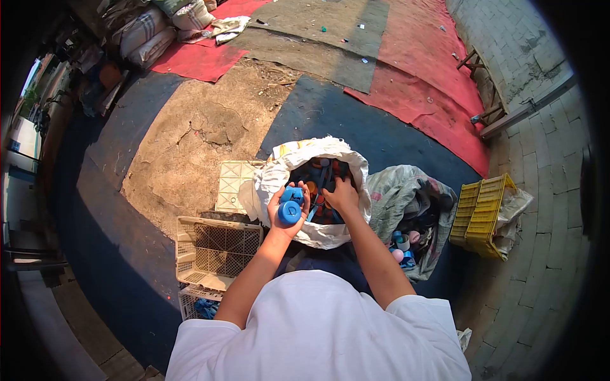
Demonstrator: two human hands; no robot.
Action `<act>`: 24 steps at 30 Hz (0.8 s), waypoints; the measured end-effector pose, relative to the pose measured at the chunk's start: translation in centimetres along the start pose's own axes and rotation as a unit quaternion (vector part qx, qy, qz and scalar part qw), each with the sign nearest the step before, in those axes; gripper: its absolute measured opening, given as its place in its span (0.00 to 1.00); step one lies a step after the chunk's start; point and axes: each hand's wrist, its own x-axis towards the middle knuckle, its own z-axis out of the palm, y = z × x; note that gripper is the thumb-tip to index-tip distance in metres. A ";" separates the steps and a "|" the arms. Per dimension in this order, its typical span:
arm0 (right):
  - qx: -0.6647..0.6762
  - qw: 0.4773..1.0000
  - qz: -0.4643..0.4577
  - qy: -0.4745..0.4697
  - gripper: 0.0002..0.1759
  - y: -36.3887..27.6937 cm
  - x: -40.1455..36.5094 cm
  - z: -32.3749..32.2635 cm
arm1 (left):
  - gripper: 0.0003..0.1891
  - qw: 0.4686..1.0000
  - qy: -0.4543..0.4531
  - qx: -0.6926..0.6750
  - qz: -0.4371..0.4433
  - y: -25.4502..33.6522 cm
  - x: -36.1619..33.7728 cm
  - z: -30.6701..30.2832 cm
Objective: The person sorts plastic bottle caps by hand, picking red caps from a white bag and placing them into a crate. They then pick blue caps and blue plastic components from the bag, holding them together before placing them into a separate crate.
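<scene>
My left hand [277, 213] is cupped around two blue plastic caps [290, 213], palm up, over the near-left rim of a white woven sack [312, 239]. My right hand [344, 195] reaches into the mouth of the same sack from the right. Its thumb and fingers look apart, and the fingertips are partly lost in shadow among the contents. Inside lie many dark, orange, red and blue plastic pieces [311, 185], several of them cap-like.
A grey sack [389, 190] of mixed plastic pieces stands at right, beside a yellow crate [471, 213]. At left are a beige crate [219, 279], a white crate [189, 305] with blue pieces, and a cream panel [236, 184]. Filled sacks [147, 39] lie far left; a block wall [543, 222] runs along the right.
</scene>
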 end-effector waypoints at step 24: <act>0.641 0.750 -0.155 -0.058 0.33 0.6 -4.4 -7.7 | 0.11 0.999 -0.022 -0.004 0.045 0.1 0.6 0.7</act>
